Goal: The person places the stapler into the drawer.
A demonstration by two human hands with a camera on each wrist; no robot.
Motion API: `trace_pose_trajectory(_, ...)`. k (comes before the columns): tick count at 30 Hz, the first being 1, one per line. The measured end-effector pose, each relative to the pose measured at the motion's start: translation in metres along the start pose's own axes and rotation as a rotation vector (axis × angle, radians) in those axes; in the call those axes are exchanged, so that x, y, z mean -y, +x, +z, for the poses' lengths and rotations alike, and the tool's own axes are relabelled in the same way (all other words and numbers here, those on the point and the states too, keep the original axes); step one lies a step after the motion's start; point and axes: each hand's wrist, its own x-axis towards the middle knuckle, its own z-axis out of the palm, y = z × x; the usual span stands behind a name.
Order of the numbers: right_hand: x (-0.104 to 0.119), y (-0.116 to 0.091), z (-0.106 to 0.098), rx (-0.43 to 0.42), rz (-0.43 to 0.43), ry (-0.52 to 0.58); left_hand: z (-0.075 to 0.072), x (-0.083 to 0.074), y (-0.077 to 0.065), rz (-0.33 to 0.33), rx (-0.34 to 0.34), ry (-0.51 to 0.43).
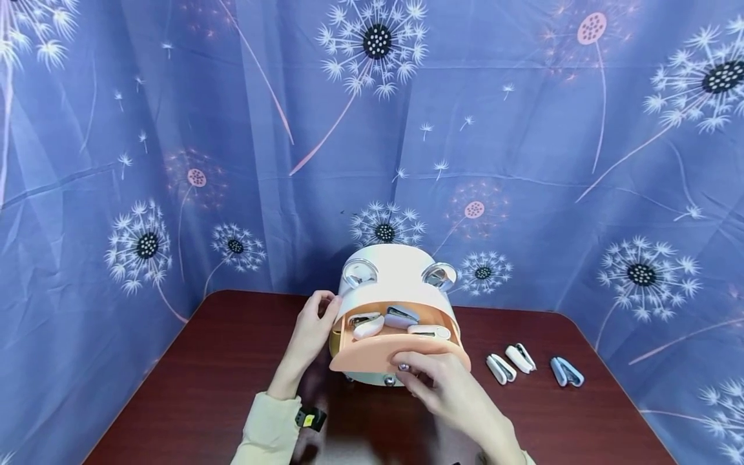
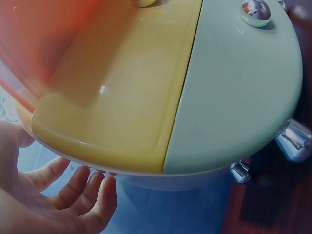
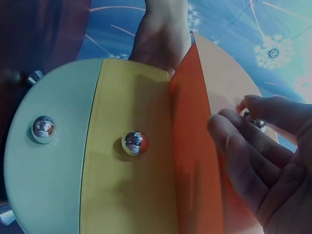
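On my feed, the small white cabinet (image 1: 398, 265) stands on the bench (image 1: 232, 374), toward its far edge, with its peach drawer (image 1: 366, 354) pulled out of the top level. My right hand (image 1: 442, 384) grasps the silver knob (image 1: 403, 367) between thumb and fingers; I judge that this pinch holds the drawer front where it is. My left hand (image 1: 312, 326) clenches nothing: its loosely bent fingers touch the side of the cabinet, probably to brace the light shell against a pull or push on the knob.

Inside the drawer lie what look like three mini staplers: a white one (image 1: 367, 327) at the left, a grey-blue one (image 1: 401, 316) farther back and another white one (image 1: 430, 332) at the right. They lie low behind the front panel, so I doubt they would catch on the shell.

Below, the yellow drawer (image 3: 131, 97) and green drawer (image 2: 243, 87) sit flush; from the head view the peach front hides most of both. To the right of the cabinet, two more white staplers (image 1: 501, 369) lie near each other, with a blue stapler (image 1: 566, 372) farther right, all outside the drawer's path. Behind hangs a dandelion-print curtain (image 1: 325, 213).
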Motion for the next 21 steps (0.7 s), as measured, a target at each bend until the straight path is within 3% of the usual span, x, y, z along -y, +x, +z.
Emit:
trace_pose_trajectory(7,-0.014,0.006,0.002,0.019,0.086,0.010,0.000,-0.002,0.003,0.016,-0.007,-0.003)
trace_pose_trajectory(12,-0.022,0.012,0.006,0.010,0.116,0.023,-0.001,-0.001,0.002,-0.008,0.001,-0.021)
trace_pose_trajectory(21,-0.029,0.013,0.011,-0.019,0.186,0.125,0.002,0.001,-0.001,-0.001,0.009,-0.003)
